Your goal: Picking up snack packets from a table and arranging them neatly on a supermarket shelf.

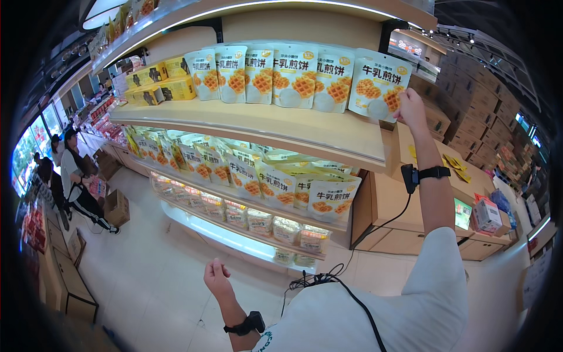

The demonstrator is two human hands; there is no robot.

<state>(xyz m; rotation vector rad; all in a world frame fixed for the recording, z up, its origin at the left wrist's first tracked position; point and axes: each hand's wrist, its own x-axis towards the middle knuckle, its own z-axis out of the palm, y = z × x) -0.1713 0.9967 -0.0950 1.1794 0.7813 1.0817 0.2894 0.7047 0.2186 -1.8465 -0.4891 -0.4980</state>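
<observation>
My right hand (411, 108) pinches the lower right edge of a white stand-up pouch of waffle biscuits (374, 94). That pouch stands upright at the right end of the wooden shelf (264, 118), turned slightly from the row. To its left, several matching waffle pouches (294, 79) stand side by side, their fronts facing me. My left hand (216, 273) is low in front of my body above the floor, its fingers curled with nothing visible in them. Both my wrists wear black straps with small devices, and a black cable (391, 220) runs from the right one.
Yellow boxes (178, 88) sit at the shelf's left. Below are a tier of waffle pouches (246, 176) and one of clear-packed food (259, 222). A wooden counter (396, 198) adjoins on the right, with stacked cartons (475, 110) behind. A person (74, 171) stands among cartons on the left.
</observation>
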